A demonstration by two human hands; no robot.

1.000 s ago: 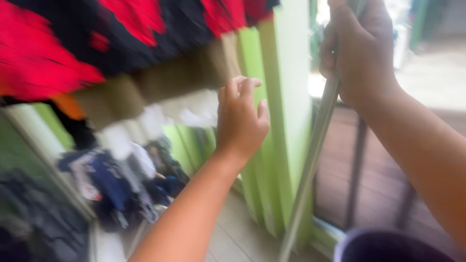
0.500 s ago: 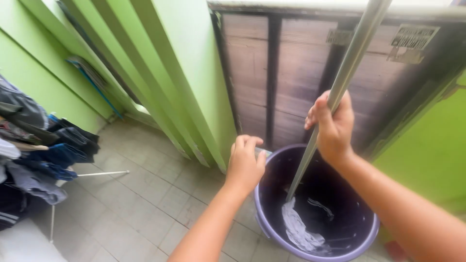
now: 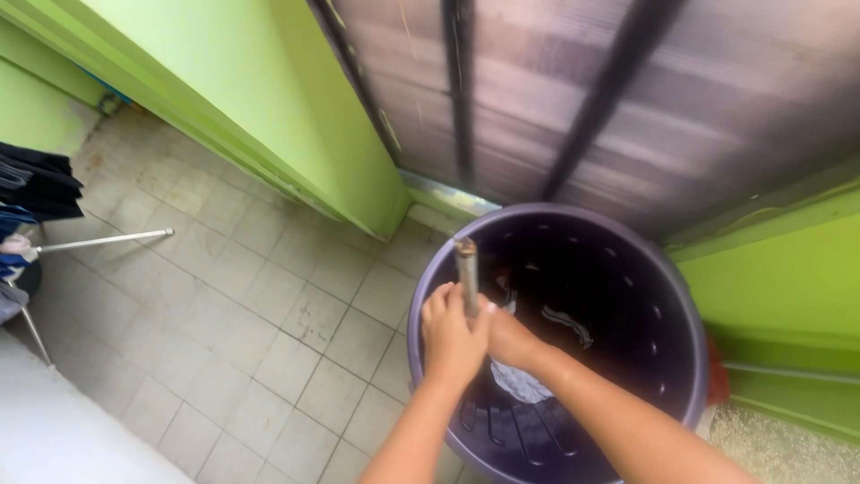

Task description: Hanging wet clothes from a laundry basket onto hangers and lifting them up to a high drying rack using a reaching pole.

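Both the left hand (image 3: 451, 336) and right hand (image 3: 509, 339) are wrapped tight around the mop handle (image 3: 467, 276), which stands upright in the purple bucket (image 3: 681, 358), right by its near-left rim.

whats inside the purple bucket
Inside the purple bucket lies a whitish mop head, with the metal handle gripped by the left hand and right hand. The hands cover the handle's lower part.

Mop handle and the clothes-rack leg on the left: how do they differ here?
The mop handle stands nearly upright in the purple bucket, gripped by the left hand and right hand; the rack leg lies almost level above the tiles, untouched. The handle looks thicker and duller, the leg thin and pale. Both are straight poles.
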